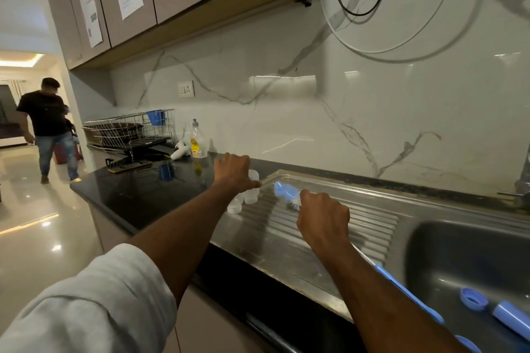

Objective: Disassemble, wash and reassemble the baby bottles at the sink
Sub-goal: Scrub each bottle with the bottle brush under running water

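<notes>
Gripping a clear bottle — left hand above it; right hand clutches the brush.

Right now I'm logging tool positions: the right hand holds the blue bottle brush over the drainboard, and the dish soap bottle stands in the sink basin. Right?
Not quite. The right hand does hold the blue bottle brush over the drainboard, but the dish soap bottle stands on the black counter by the wall, not in the sink basin. The head view shows it.
</notes>
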Motion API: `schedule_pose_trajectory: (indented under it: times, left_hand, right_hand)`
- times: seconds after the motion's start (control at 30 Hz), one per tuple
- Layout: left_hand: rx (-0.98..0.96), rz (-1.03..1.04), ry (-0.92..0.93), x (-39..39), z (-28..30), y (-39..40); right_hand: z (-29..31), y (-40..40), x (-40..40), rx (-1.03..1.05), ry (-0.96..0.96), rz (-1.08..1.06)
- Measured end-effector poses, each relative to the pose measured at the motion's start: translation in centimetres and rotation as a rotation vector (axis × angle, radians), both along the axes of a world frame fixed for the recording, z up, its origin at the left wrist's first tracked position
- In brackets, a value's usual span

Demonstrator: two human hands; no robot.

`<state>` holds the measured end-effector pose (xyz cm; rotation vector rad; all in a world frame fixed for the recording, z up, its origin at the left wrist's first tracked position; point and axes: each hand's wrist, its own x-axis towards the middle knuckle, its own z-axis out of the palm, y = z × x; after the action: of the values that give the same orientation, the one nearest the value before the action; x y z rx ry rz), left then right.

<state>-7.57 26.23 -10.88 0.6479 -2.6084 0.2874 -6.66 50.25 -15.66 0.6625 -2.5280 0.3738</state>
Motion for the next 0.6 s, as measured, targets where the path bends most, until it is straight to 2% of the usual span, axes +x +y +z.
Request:
schedule_pose_trajectory:
  times: [0.23, 0.47, 0.6]
  left_hand:
    - [-0.004, -0.049, 0.069, 1.1, 0.5, 0.7]
    - [-0.111, -0.202, 0.161, 2.1, 0.6, 5.0]
    - [-0.164, -0.294, 0.124, 1.8, 0.3, 9.4]
  right_hand:
    - [0.2, 0.5, 0.2, -0.022, 0.020, -0.019]
    - [1.6, 4.3, 0.6, -0.100, 0.045, -0.056]
    - [1.9, 8.1, 0.1, 0.010, 0.098, -0.090]
